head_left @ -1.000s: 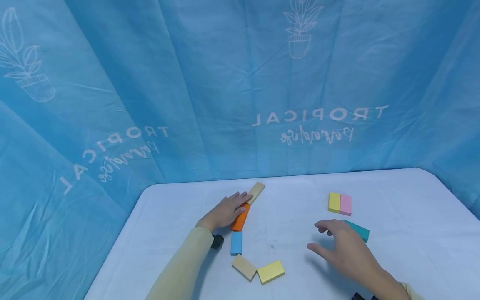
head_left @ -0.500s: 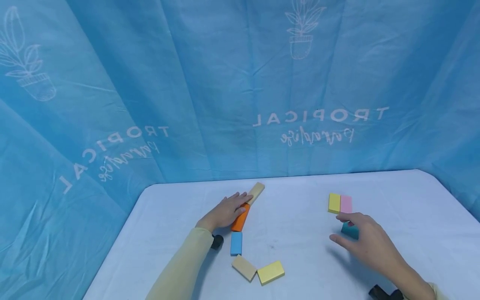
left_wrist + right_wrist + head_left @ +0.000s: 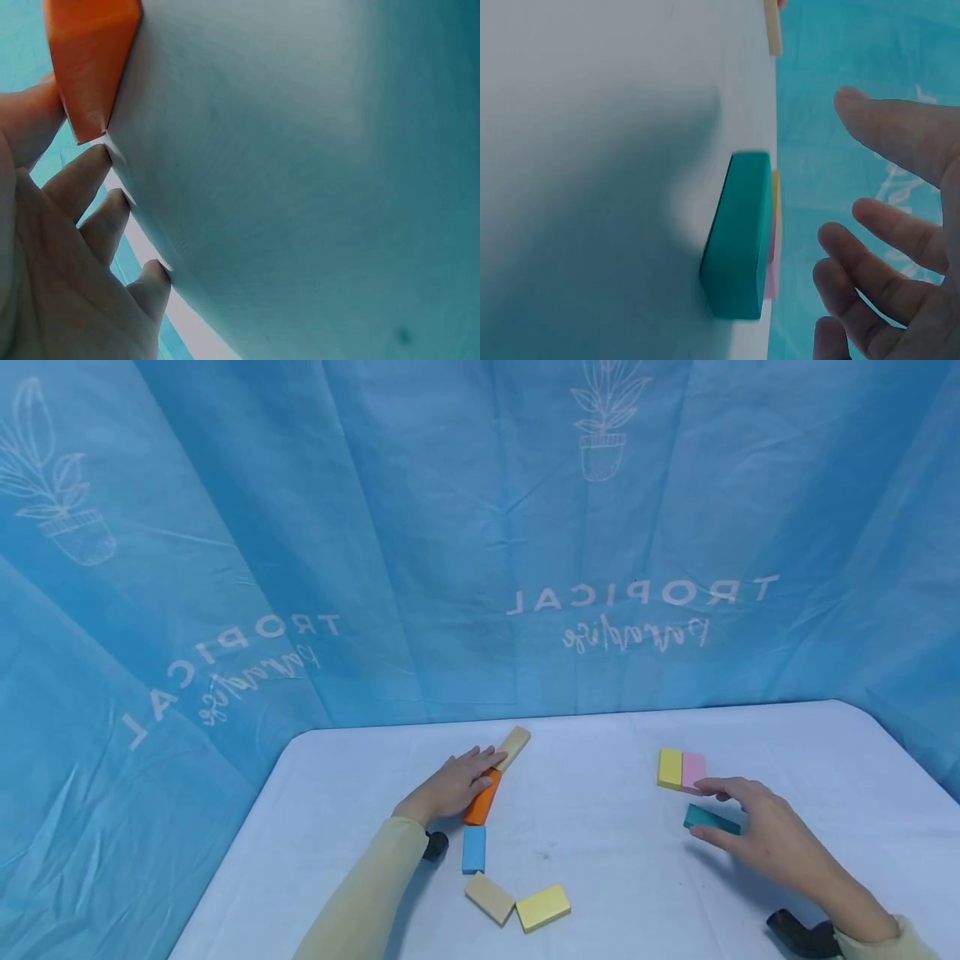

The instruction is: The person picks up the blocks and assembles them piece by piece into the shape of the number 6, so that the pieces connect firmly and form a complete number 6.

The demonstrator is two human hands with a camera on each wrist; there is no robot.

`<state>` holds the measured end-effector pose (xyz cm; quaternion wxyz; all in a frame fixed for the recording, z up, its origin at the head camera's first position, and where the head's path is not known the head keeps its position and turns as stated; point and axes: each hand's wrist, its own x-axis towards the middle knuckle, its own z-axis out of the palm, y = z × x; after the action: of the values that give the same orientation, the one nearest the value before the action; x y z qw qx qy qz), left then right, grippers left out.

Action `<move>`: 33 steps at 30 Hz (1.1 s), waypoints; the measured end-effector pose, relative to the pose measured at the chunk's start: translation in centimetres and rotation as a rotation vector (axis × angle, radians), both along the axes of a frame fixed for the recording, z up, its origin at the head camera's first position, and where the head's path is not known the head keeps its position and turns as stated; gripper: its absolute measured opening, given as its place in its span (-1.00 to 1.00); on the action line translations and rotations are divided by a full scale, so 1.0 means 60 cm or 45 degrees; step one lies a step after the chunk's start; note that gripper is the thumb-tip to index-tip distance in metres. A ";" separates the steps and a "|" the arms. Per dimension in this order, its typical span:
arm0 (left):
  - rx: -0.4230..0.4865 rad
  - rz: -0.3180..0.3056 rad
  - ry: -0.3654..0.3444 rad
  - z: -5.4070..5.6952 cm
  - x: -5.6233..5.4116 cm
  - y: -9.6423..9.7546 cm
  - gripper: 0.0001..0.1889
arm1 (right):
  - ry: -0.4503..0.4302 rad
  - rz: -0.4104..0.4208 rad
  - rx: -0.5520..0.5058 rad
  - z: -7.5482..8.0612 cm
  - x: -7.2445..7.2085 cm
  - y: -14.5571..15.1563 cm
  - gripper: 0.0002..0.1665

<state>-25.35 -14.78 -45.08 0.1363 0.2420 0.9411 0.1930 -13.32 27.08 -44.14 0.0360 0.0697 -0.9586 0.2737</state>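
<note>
My left hand lies along the far end of a bent row of blocks, fingers extended. Its fingertips touch a plain wooden block; the thumb rests against an orange block, which shows large in the left wrist view. My right hand hovers over a teal block, thumb and fingers spread apart with nothing between them. In the right wrist view the teal block stands on the cloth, apart from the fingers. Just beyond it, a pink block and a yellow block lie side by side.
The row continues nearer me with a blue block, another wooden block and a second yellow block. A white cloth covers the table. Behind it hangs a blue printed curtain.
My right hand has moved rightward and slightly away from me, passing over the teal block to its right end. The left hand and the row of blocks have stayed put.
</note>
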 end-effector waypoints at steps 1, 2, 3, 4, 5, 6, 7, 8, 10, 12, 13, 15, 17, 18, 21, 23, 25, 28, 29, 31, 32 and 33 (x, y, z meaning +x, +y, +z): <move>-0.001 0.002 -0.002 0.000 0.000 0.000 -0.48 | -0.003 0.009 0.004 -0.001 -0.003 0.004 -0.15; -0.004 0.001 -0.003 0.000 0.001 0.001 -0.48 | -0.006 0.019 0.007 -0.002 -0.005 0.008 -0.15; -0.004 0.001 -0.003 0.001 0.001 0.001 -0.48 | -0.010 0.030 0.006 -0.003 -0.006 0.012 -0.15; -0.006 0.001 -0.003 0.001 0.001 0.001 -0.48 | -0.015 0.047 0.005 -0.004 -0.008 0.016 -0.15; -0.005 0.001 -0.004 0.001 0.002 0.001 -0.48 | -0.019 0.064 0.002 -0.005 -0.010 0.019 -0.16; -0.007 0.001 -0.003 0.001 0.002 0.001 -0.48 | -0.019 0.083 -0.003 -0.007 -0.012 0.023 -0.18; -0.010 0.001 -0.002 0.002 0.002 0.001 -0.48 | -0.018 0.103 -0.009 -0.009 -0.014 0.027 -0.19; -0.012 0.001 -0.002 0.002 0.003 0.001 -0.48 | -0.014 0.123 -0.016 -0.010 -0.015 0.030 -0.21; -0.014 0.001 -0.001 0.003 0.003 0.000 -0.48 | -0.007 0.161 -0.023 -0.012 -0.018 0.037 -0.23; -0.012 0.001 -0.001 0.003 0.003 0.000 -0.48 | -0.001 0.195 -0.024 -0.014 -0.020 0.043 -0.24; -0.010 0.001 0.000 0.003 0.003 0.000 -0.48 | -0.003 0.210 -0.023 -0.014 -0.021 0.046 -0.24; -0.003 -0.001 0.004 0.002 0.003 0.000 -0.48 | -0.019 0.230 -0.011 -0.015 -0.023 0.050 -0.25; 0.007 -0.004 0.007 0.002 0.004 -0.001 -0.49 | -0.049 0.250 0.005 -0.014 -0.024 0.053 -0.24; 0.010 -0.008 0.011 0.001 0.004 -0.001 -0.49 | -0.063 0.261 0.011 -0.014 -0.024 0.055 -0.25; 0.022 -0.015 0.016 0.000 0.004 -0.002 -0.49 | -0.111 0.285 0.027 -0.013 -0.023 0.060 -0.30; 0.024 -0.017 0.017 0.000 0.004 -0.002 -0.49 | -0.126 0.297 0.035 -0.014 -0.023 0.061 -0.34; 0.021 -0.016 0.016 0.000 0.004 -0.002 -0.49 | -0.143 0.296 0.042 -0.015 -0.023 0.061 -0.37; 0.017 -0.017 0.016 0.001 0.003 -0.001 -0.49 | -0.152 0.281 0.047 -0.017 -0.021 0.056 -0.36; 0.015 -0.018 0.015 0.001 0.003 -0.001 -0.48 | -0.155 0.273 0.044 -0.018 -0.020 0.053 -0.35; 0.010 -0.015 0.013 0.002 0.003 0.000 -0.48 | -0.162 0.267 0.036 -0.018 -0.017 0.045 -0.31; 0.010 -0.012 0.013 0.002 0.003 0.000 -0.48 | -0.163 0.270 0.037 -0.018 -0.016 0.041 -0.29; 0.006 -0.008 0.012 0.002 0.003 0.000 -0.48 | -0.164 0.274 0.039 -0.018 -0.015 0.038 -0.27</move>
<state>-25.20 -14.77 -44.96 0.1319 0.2461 0.9405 0.1938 -14.24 29.34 -45.25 -0.0564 0.1550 -0.9499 0.2654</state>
